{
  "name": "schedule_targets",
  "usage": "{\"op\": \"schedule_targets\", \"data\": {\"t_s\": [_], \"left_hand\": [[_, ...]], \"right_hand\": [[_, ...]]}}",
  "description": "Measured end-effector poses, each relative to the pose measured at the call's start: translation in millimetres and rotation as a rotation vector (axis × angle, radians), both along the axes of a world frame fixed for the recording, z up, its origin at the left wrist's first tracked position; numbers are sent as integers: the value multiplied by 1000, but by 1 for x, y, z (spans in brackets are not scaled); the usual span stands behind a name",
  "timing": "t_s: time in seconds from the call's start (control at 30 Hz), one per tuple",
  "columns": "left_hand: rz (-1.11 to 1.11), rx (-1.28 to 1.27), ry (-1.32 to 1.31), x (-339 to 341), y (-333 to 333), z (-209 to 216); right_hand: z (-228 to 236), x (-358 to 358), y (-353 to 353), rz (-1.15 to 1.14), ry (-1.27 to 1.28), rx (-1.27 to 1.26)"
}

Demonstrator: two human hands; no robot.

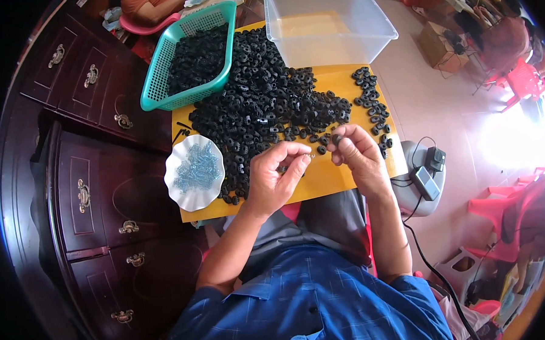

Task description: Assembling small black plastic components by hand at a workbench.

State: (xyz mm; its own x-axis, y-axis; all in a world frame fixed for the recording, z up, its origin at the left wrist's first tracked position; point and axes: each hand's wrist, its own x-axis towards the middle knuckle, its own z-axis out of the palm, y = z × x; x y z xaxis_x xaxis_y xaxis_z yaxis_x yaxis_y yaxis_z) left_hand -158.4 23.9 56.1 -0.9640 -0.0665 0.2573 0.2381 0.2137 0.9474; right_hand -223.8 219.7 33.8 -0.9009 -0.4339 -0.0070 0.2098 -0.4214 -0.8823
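Over the table's near edge, my left hand [277,177] is closed in a pinch. A tiny shiny piece [310,157] shows at its fingertips, too small to name. Between the thumb and fingers of my right hand [362,160] is a small round black plastic part [337,140]. The two hands are a short gap apart. Just beyond them spreads a large heap of similar black parts [263,103]. Left of my left hand stands a white scalloped bowl [177,195], which contains many small clear bluish pieces [200,167].
A green basket [153,93] of black parts stands at the far left of the yellow table [339,176]. A clear plastic bin [339,36] is at the far side. Loose black parts [373,108] line the right edge. Dark drawers [94,135] flank the left; another person's arm [156,8] shows beyond.
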Motion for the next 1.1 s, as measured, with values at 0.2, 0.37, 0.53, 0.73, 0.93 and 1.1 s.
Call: {"op": "schedule_targets", "data": {"t_s": [0.2,0.37,0.53,0.73,0.93,1.1], "left_hand": [[-4,-53,70,-10,10,6],[0,-59,35,-11,20,8],[-10,-89,56,-14,23,3],[-12,-125,140,-20,26,6],[25,-284,254,-24,31,4],[44,-390,329,-26,34,-1]], "right_hand": [[-7,12,-2,79,-191,-119],[-13,12,3,114,-200,-114],[-12,9,5,94,-258,-178],[-17,6,5,42,-353,-243],[-18,8,3,126,-466,-403],[-25,11,-1,175,-506,-501]]}}
